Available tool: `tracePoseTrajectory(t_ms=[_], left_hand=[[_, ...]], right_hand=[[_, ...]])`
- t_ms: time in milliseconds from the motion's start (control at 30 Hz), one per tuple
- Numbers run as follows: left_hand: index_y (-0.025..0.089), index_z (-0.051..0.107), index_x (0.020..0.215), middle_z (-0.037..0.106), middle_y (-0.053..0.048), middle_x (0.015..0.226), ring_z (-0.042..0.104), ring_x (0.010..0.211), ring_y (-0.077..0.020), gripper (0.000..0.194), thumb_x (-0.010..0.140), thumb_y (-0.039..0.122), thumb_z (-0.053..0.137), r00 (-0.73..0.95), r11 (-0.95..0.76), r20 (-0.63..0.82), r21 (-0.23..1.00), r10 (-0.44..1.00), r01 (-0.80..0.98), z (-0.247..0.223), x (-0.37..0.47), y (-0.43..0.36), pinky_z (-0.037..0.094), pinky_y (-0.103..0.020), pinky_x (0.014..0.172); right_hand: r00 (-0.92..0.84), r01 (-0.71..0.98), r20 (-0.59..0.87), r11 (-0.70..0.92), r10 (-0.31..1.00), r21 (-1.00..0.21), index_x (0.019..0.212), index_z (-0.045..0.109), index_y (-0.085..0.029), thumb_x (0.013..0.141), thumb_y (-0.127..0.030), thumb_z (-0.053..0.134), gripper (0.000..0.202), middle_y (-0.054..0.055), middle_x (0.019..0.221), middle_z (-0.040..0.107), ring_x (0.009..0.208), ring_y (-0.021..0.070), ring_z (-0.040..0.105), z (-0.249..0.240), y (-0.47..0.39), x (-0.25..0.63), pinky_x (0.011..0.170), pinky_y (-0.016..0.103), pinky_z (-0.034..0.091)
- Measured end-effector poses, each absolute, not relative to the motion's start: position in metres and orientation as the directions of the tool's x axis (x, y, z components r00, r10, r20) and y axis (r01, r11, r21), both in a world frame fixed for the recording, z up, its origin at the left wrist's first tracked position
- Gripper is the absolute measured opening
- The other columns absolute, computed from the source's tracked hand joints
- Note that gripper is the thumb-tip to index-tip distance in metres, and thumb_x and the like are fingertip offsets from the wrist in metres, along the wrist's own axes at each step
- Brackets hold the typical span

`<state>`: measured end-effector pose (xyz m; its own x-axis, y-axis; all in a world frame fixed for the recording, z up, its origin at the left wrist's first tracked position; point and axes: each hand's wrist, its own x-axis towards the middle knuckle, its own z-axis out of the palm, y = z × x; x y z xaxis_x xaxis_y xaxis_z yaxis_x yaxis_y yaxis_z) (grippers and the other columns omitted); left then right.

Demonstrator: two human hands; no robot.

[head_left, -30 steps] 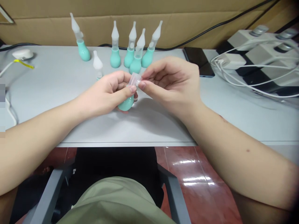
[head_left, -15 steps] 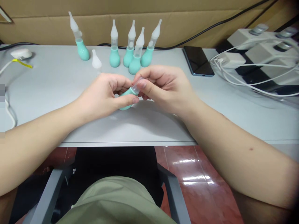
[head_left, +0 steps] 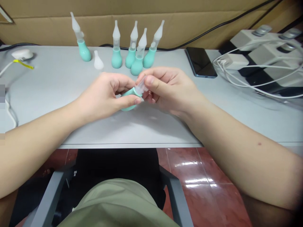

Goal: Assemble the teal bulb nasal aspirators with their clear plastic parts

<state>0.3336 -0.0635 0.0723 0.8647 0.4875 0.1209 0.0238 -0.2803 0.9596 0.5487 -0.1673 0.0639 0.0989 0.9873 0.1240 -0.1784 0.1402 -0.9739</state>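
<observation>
Against the frame half a second ago, the left hand [head_left: 104,94] has hardly moved: its grip is still closed around the teal bulb [head_left: 129,91], thumb across the near side. The bulb remains tilted, its mouth toward the right. The clear tube [head_left: 141,87], at that mouth, shows more of its length, and the right hand [head_left: 169,88] has its thumb higher up the tube; its grip is a narrow pinch on it. Both pieces are between the hands, over the front half of the counter [head_left: 42,83].

For room, left to right: bare counter lies between the white plastic piece [head_left: 22,54] and the loose white tip [head_left: 98,61], with the single finished bulb [head_left: 84,51] near the back edge. The cluster of four bulbs [head_left: 136,66] stands just beyond the hands. Further right lie the phone [head_left: 201,62] and the cable-draped boxes [head_left: 276,58]. The front edge runs below both hands, close by.
</observation>
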Motion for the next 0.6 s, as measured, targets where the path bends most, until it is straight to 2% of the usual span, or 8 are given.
tracePoseTrajectory(t_ms=[100,200,267,333,433,533,600], left_hand=[[0.02,0.091,0.115,0.087,-0.006,0.103,0.082,0.096,-0.0217,0.021,0.096,0.03,0.094,0.862,-0.36,0.203,0.933,0.465,-0.025,0.067,0.333,-0.062,0.067,-0.033,0.084],[0.019,0.089,0.119,0.085,-0.006,0.097,0.076,0.084,-0.0182,0.022,0.101,0.032,0.091,0.846,-0.448,0.315,0.888,0.431,-0.103,0.064,0.335,-0.062,0.062,-0.03,0.073],[0.02,0.087,0.117,0.084,-0.005,0.097,0.073,0.08,-0.0165,0.019,0.103,0.033,0.091,0.817,-0.51,0.392,0.848,0.423,-0.142,0.063,0.337,-0.06,0.062,-0.03,0.072],[0.021,0.086,0.118,0.086,-0.007,0.108,0.078,0.088,-0.0185,0.02,0.105,0.035,0.091,0.773,-0.564,0.47,0.806,0.427,-0.179,0.063,0.339,-0.057,0.066,-0.031,0.077],[0.023,0.089,0.125,0.086,-0.01,0.123,0.083,0.114,-0.025,0.022,0.106,0.034,0.091,0.691,-0.679,0.585,0.711,0.425,-0.183,0.061,0.343,-0.05,0.07,-0.035,0.091],[0.025,0.091,0.128,0.081,-0.01,0.116,0.08,0.109,-0.0251,0.022,0.107,0.029,0.087,0.674,-0.794,0.631,0.599,0.384,-0.109,0.056,0.347,-0.043,0.07,-0.038,0.097],[0.025,0.092,0.13,0.077,-0.01,0.111,0.077,0.102,-0.025,0.023,0.108,0.028,0.085,0.677,-0.844,0.644,0.532,0.355,-0.064,0.05,0.352,-0.038,0.069,-0.04,0.096]], right_hand=[[0.209,-0.202,0.208,0.251,0.956,-0.947,0.088,0.089,-0.018,0.071,-0.057,0.125,0.055,0.0,0.069,0.074,0.058,0.0093,0.059,0.073,-0.169,0.555,0.052,0.021,0.039],[0.253,-0.141,0.302,0.344,0.919,-0.928,0.091,0.091,-0.018,0.074,-0.055,0.124,0.052,0.002,0.07,0.077,0.057,0.0106,0.062,0.077,-0.17,0.559,0.051,0.023,0.041],[0.28,-0.087,0.321,0.357,0.905,-0.93,0.091,0.09,-0.019,0.076,-0.055,0.123,0.051,0.001,0.072,0.077,0.06,0.0115,0.064,0.074,-0.168,0.56,0.052,0.024,0.043],[0.313,-0.027,0.316,0.341,0.896,-0.94,0.089,0.087,-0.02,0.077,-0.053,0.122,0.049,0.0,0.072,0.074,0.062,0.0116,0.064,0.07,-0.164,0.56,0.053,0.025,0.042],[0.368,-0.006,0.273,0.296,0.889,-0.955,0.086,0.083,-0.019,0.077,-0.05,0.12,0.049,-0.001,0.069,0.07,0.059,0.0108,0.059,0.063,-0.158,0.561,0.052,0.027,0.037],[0.375,0.001,0.26,0.28,0.89,-0.96,0.087,0.082,-0.02,0.074,-0.059,0.122,0.057,-0.001,0.07,0.07,0.057,0.0114,0.057,0.061,-0.157,0.563,0.051,0.029,0.035],[0.363,0.033,0.276,0.284,0.89,-0.958,0.087,0.082,-0.022,0.075,-0.065,0.121,0.06,0.0,0.072,0.072,0.061,0.0122,0.058,0.06,-0.157,0.565,0.053,0.03,0.036]])
